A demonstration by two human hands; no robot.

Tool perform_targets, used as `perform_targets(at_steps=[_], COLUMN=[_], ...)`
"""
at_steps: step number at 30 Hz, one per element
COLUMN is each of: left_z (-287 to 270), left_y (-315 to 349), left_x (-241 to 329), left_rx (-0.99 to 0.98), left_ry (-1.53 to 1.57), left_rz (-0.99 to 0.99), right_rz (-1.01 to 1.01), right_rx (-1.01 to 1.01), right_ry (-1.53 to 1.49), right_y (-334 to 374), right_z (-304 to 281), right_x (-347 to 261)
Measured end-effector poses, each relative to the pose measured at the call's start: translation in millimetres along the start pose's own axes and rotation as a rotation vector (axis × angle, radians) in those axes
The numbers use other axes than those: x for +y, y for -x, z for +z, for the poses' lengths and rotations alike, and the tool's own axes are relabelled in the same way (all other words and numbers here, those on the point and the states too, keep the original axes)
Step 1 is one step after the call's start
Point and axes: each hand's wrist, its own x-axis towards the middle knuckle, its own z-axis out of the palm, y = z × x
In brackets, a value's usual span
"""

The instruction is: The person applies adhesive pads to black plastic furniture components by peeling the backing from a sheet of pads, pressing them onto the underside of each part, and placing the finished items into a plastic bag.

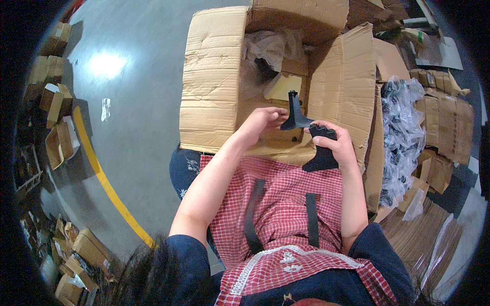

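Over the near side of an open cardboard box, my right hand is closed round a black piece with a notched upper edge and a flared lower end. A black L-shaped bracket with a narrow upright arm juts out left of that hand. Whether the two black parts are joined cannot be told, since my fingers cover the place between. My left hand is closed, its curled fingertips at the bracket's left edge. Inside the cardboard box lie crumpled clear plastic and a pale yellow sheet.
The box's right flap stands beside my right hand. Further right are many plastic-wrapped dark parts and flattened cardboard. A yellow line crosses the grey floor at left, near small cartons. Two black strips lie on my checked apron.
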Motion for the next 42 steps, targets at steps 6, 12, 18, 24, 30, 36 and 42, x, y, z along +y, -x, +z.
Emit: perform_targets(at_steps=[6,12,18,24,30,36,42], left_z=[23.5,21.8,20.3,16.9,18.7,26.0,27.4], left_y=[22.2,25.6,20.8,18.8,6.4,4.5,14.8], left_x=[21.6,26.4,24.5,28.0,-3.5,-19.0,3.3], left_rx=[-0.510,-0.564,-0.551,-0.547,-0.187,0.107,-0.375], left_ry=[0.352,0.431,0.455,0.436,-0.042,-0.562,-0.008], left_rz=[-0.021,-0.038,0.000,0.036,0.167,0.357,0.070], right_rz=[-0.083,-0.323,-0.362,-0.409,-0.455,-0.364,-0.197], right_rx=[-0.044,0.077,0.086,0.162,0.140,0.193,0.303], right_ry=[-0.132,0.370,0.531,0.613,0.784,0.740,0.627], right_y=[20.2,41.8,46.4,42.5,36.6,30.2,18.2], right_z=[-0.9,20.4,25.8,30.6,55.0,57.7,33.8], right_x=[-11.7,-30.7,-42.5,-37.0,-22.3,-7.8,2.8])
